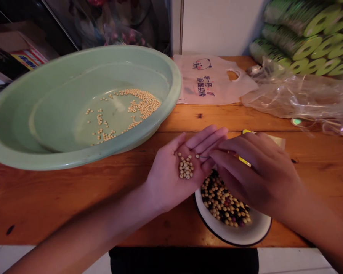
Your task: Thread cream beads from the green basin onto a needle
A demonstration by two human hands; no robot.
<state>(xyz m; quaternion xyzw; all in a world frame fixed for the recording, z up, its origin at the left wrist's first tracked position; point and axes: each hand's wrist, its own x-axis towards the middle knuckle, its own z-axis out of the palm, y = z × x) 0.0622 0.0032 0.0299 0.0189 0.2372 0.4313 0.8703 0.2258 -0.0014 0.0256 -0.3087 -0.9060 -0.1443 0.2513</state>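
Observation:
My left hand (171, 173) is palm up with its fingers stretched out. A small pile of pale round beads (186, 167) lies loose on its palm. My right hand (257, 167) pinches a thin needle-like wire (204, 156) between thumb and fingertips, over the left fingers. One pale bead (197, 156) sits at the wire's tip. Below both hands, a white bowl (234, 236) with a dark rim holds many pale, black and a few reddish and purple beads (225, 205). My right hand covers part of this bowl.
A large green basin (60, 160) with scattered pale beads (144, 102) stands at the left. Behind lie a printed plastic bag (214, 87) and clear plastic wrapping (300, 95). Stacked green rolls (311, 42) fill the back right. A yellow-edged packet (277, 141) lies partly behind my right hand.

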